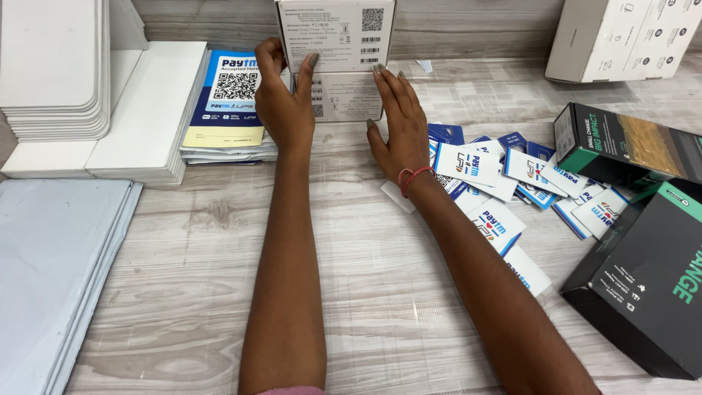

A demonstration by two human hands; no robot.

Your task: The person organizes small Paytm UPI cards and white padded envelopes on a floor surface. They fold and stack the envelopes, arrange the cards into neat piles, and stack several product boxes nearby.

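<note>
Two white boxes (338, 58) sit stacked at 12 o'clock on the wooden table (219, 219), up against the wall, and both hands are on them. The left hand (281, 99) is curled around the left side of the stack, with the thumb pressed on the front of the top box. The right hand (398, 128) is flat and open, fingers spread, and its fingertips touch the right side of the bottom box; it grips nothing. The boxes look like stiff, smooth cardboard with square corners. I think they are light and will not bend, but the smooth sides could slip, so a good hold is one hand on each side, pressing in. The top box could slide off if the stack tips. At 3 o'clock from the right hand lies a messy pile of blue and white cards (504, 186), just beside the wrist and partly under it, so the arm could bump them. Further off at 3 o'clock are black and green boxes (636, 219). At 9 o'clock from the left hand is a stack of blue and yellow sheets (228, 102), touching close, then white boards (88, 110). Pale grey bags (51, 256) lie at 8 o'clock.
</note>
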